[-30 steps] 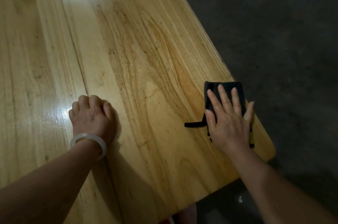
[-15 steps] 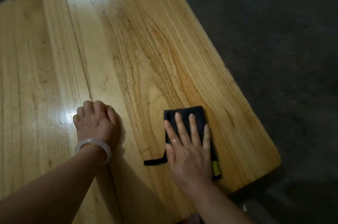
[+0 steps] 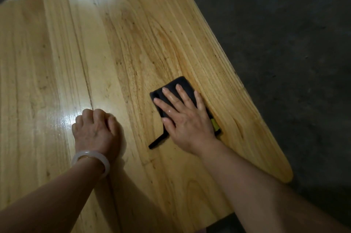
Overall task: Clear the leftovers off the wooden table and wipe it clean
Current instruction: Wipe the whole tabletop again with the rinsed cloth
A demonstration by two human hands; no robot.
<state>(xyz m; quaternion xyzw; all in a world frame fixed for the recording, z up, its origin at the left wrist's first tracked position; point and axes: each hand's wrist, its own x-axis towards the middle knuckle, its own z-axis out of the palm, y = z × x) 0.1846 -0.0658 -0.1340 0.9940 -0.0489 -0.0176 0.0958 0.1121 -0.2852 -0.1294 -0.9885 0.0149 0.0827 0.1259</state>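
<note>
Right hand point(image 3: 187, 120), grip released, presses flat on a black cloth point(image 3: 176, 85) right of frame centre; left hand point(image 3: 96, 131) rests clenched on the wooden bench point(image 3: 57, 52).

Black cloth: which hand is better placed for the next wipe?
Right. The right hand lies flat on the black cloth; the left hand rests as a fist on bare wooden table.

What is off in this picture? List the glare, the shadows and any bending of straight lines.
Head view: glare whitens the wooden table at its far edge and beside the left hand; the forearms cast soft shadows on the wood near the bottom; the table's right edge bows from the wide lens; the floor is dim; the black cloth under the right hand shows little detail.
</note>
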